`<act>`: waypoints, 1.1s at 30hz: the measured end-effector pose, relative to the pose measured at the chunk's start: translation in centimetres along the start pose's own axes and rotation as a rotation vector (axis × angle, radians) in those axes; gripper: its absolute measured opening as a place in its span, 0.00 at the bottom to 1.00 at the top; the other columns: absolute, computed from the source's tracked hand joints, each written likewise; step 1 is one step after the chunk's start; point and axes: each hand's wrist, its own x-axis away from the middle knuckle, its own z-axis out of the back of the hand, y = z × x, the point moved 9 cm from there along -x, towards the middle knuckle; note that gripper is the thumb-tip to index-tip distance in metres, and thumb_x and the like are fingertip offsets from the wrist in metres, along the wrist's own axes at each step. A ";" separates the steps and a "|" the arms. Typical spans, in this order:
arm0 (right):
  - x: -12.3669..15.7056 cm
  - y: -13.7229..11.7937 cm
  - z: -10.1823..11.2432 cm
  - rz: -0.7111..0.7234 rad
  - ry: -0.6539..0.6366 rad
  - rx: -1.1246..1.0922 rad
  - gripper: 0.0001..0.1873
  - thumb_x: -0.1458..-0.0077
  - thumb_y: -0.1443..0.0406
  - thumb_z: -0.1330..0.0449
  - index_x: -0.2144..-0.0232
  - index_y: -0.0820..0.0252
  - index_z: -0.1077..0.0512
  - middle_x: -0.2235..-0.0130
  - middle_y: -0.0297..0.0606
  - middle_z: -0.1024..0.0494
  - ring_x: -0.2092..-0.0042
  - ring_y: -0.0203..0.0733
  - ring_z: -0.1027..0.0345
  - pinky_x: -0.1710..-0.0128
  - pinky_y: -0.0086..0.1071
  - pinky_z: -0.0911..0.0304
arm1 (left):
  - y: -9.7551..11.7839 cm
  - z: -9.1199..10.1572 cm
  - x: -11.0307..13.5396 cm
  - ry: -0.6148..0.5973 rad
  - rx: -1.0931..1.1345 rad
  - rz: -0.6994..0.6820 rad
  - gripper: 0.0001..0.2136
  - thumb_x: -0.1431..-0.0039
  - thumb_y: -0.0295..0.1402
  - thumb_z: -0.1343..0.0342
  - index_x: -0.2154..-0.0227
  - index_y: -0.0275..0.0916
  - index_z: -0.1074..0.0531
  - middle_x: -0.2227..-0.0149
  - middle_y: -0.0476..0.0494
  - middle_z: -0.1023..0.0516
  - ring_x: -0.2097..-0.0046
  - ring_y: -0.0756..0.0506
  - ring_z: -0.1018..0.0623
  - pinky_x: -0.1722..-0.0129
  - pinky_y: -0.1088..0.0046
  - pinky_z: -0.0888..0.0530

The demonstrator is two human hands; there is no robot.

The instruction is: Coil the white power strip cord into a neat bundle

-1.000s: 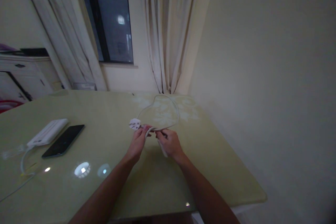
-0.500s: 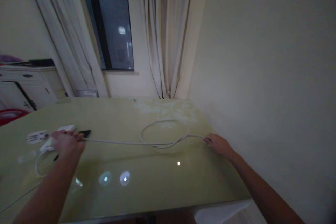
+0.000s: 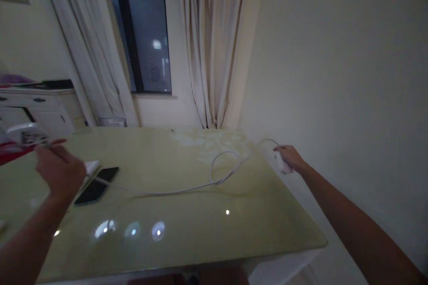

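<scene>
Cable run is recorded across a green glass-topped table (image 3: 200, 236). The white cable (image 3: 174, 192) is stretched between the two hands and lies on the table top for most of its length. One loop is formed toward the far right corner.

The left hand (image 3: 60, 171) is raised above the left edge of the table and is closed in a fist around the cable. A white plug (image 3: 25, 135) stands out just above that hand; it is blurred, so its details cannot be told.

The right hand (image 3: 290, 157) is held just past the right edge, near the far right corner. It is closed around a white end piece (image 3: 281, 168), and the cable arches into it from above.

A dark phone (image 3: 96, 185) lies flat near the left edge, and the cable passes right beside it. A white block (image 3: 91, 167) is partly hidden behind the left hand, just beside the phone.

Pale curtains (image 3: 214, 53) and a dark window (image 3: 147, 31) are noted beyond the far edge. A white cabinet (image 3: 40, 107) is noted beyond the far left corner.
</scene>
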 end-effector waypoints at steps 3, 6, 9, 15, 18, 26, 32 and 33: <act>-1.3 -8.4 -3.8 0.068 0.055 -0.208 0.13 0.39 0.64 0.43 0.55 0.66 0.26 0.72 0.39 0.23 0.74 0.37 0.31 0.71 0.30 0.36 | 5.0 -2.0 -0.7 0.008 -0.160 -0.289 0.09 0.37 0.25 0.53 0.73 0.38 0.45 0.67 0.51 0.45 0.54 0.47 0.31 0.42 0.53 0.37; -2.3 -15.1 -5.2 0.204 0.235 -0.517 0.20 0.34 0.63 0.50 0.42 0.62 0.38 0.66 0.36 0.22 0.71 0.34 0.29 0.71 0.26 0.35 | 10.0 -3.5 0.3 -0.058 -0.170 -0.579 0.06 0.37 0.32 0.46 0.68 0.34 0.29 0.70 0.51 0.42 0.62 0.50 0.34 0.44 0.58 0.36; -1.4 -17.6 -6.5 0.356 0.358 -0.784 0.19 0.34 0.63 0.52 0.43 0.59 0.40 0.68 0.34 0.24 0.71 0.36 0.28 0.71 0.26 0.36 | 12.9 -4.2 3.7 -0.079 -0.115 -0.829 0.11 0.34 0.39 0.45 0.62 0.38 0.21 0.73 0.50 0.34 0.69 0.50 0.37 0.51 0.64 0.33; 3.0 -10.6 -15.0 0.234 0.178 -0.810 0.24 0.47 0.63 0.43 0.46 0.56 0.32 0.74 0.28 0.27 0.74 0.36 0.33 0.73 0.26 0.39 | 12.5 -9.9 15.7 -0.336 -0.004 -1.092 0.15 0.27 0.36 0.55 0.53 0.47 0.21 0.76 0.46 0.27 0.72 0.48 0.28 0.68 0.72 0.34; 5.9 -5.1 -20.6 0.053 0.017 -0.831 0.28 0.53 0.61 0.41 0.47 0.60 0.29 0.75 0.28 0.27 0.75 0.37 0.35 0.75 0.27 0.40 | 11.0 -13.3 20.0 -0.446 0.162 -0.842 0.17 0.27 0.42 0.55 0.53 0.43 0.23 0.69 0.42 0.21 0.67 0.46 0.23 0.66 0.72 0.30; 13.2 -0.2 -29.5 -0.049 -0.403 -0.753 0.33 0.55 0.55 0.38 0.47 0.62 0.24 0.71 0.31 0.25 0.75 0.36 0.34 0.75 0.29 0.39 | 7.6 -20.4 26.5 -0.645 0.351 -0.222 0.20 0.28 0.44 0.57 0.51 0.37 0.25 0.70 0.46 0.21 0.70 0.45 0.23 0.68 0.72 0.29; 14.5 -3.6 -26.4 0.332 -0.342 -0.381 0.14 0.45 0.57 0.43 0.69 0.60 0.22 0.72 0.35 0.25 0.70 0.38 0.33 0.69 0.28 0.41 | 8.4 -19.5 28.3 -0.702 0.337 -0.558 0.18 0.27 0.42 0.54 0.45 0.40 0.26 0.52 0.39 0.17 0.52 0.42 0.18 0.53 0.68 0.24; 14.6 -3.8 -26.3 0.347 -0.363 -0.340 0.13 0.44 0.58 0.43 0.72 0.60 0.24 0.73 0.35 0.25 0.71 0.37 0.33 0.70 0.28 0.41 | 8.3 -19.3 28.4 -0.701 0.299 -0.590 0.19 0.27 0.42 0.54 0.42 0.41 0.27 0.49 0.38 0.18 0.50 0.41 0.18 0.53 0.67 0.24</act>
